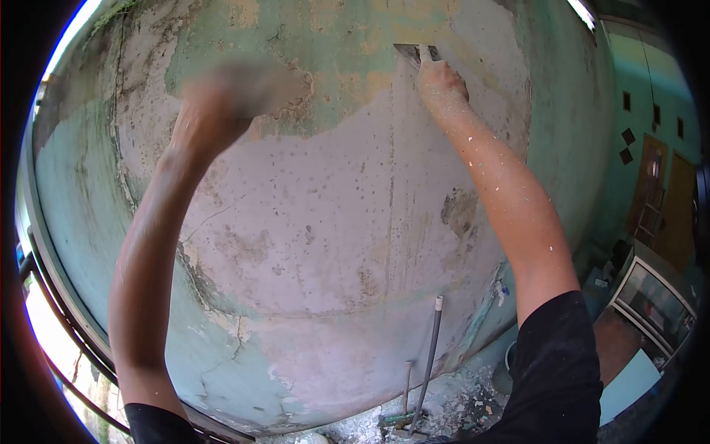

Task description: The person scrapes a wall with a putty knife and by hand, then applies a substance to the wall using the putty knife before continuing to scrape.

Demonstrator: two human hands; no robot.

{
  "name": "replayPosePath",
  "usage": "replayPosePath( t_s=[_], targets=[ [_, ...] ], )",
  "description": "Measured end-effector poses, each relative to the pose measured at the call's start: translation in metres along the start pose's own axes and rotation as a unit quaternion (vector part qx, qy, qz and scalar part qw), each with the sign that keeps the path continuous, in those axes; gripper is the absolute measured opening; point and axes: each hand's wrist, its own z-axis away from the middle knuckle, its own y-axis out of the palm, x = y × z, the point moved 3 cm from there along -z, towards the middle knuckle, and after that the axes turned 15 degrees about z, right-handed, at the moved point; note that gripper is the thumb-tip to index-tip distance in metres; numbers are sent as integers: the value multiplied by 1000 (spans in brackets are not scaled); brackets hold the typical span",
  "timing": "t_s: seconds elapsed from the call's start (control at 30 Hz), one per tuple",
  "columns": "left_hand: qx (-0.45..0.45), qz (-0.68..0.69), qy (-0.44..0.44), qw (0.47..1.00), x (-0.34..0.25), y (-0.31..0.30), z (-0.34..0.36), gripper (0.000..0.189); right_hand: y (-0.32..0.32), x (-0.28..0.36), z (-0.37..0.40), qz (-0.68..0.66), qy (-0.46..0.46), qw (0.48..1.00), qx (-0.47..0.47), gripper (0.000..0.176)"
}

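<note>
My right hand [442, 85] is raised to the upper wall and closed around a scraper [409, 53]. The scraper's wide metal blade lies against the wall at the border of green paint and bare plaster. My left hand [214, 103] is held up in front of the wall at the upper left. Its fingers are smeared, so what it holds, if anything, cannot be made out. The wall [310, 207] has a large pale stripped patch with green and yellowish paint around it. Small paint flakes stick to my right forearm.
A grey pole [427, 362] leans on the wall's foot, beside a shorter wooden handle [407, 386]. Paint chips [473, 396] litter the floor near a bucket [504, 370]. At the right stand a glass-fronted cabinet [654, 300] and a ladder [649, 214]. A railing [66, 340] runs along the left.
</note>
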Motion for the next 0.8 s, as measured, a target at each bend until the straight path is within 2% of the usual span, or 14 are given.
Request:
replayPosePath(
  t_s=[0.07, 0.1, 0.17, 0.27, 0.33, 0.4, 0.43, 0.5, 0.6, 0.63, 0.7, 0.8],
  targets=[
    [-22, -63, 69, 995, 18, 10, -34, 41, -5, 0, 2, 17, -7, 999, 27, 57],
    [-23, -65, 71, 995, 23, 11, -45, 41, -7, 1, 2, 35, -14, 998, 53, 55],
    [9, -112, 52, 992, 31, 14, -65, 40, -8, 2, -3, 35, -19, 998, 43, 54],
    [2, -167, 59, 984, 46, 27, -79, 41, -2, -3, -5, 48, -28, 998, 39, 53],
    [7, -157, 48, 986, 52, 34, -81, 42, -2, -3, -6, 59, -36, 997, 39, 52],
    [-18, -198, 57, 978, 57, 39, -85, 40, -8, -2, -9, 40, -26, 999, 3, 53],
    [-29, -195, 82, 977, 62, 39, -86, 38, -9, -4, -9, 48, -23, 999, 6, 53],
    [-42, -182, 79, 979, 64, 43, -84, 37, -11, -7, -7, 43, -53, 998, 16, 57],
    [-69, -176, 73, 979, 62, 40, -82, 37, -11, -7, -3, 40, -38, 998, 13, 55],
    [-77, -173, 97, 977, 63, 39, -81, 38, -10, -4, -5, 41, -39, 998, 12, 55],
    [-81, -168, 122, 975, 69, 43, -76, 39, -2, 1, -8, -23, 5, 1000, 16, 55],
    [-107, -176, 128, 970, 74, 45, -77, 41, 1, 7, -17, -48, 25, 999, -7, 56]
  ],
)
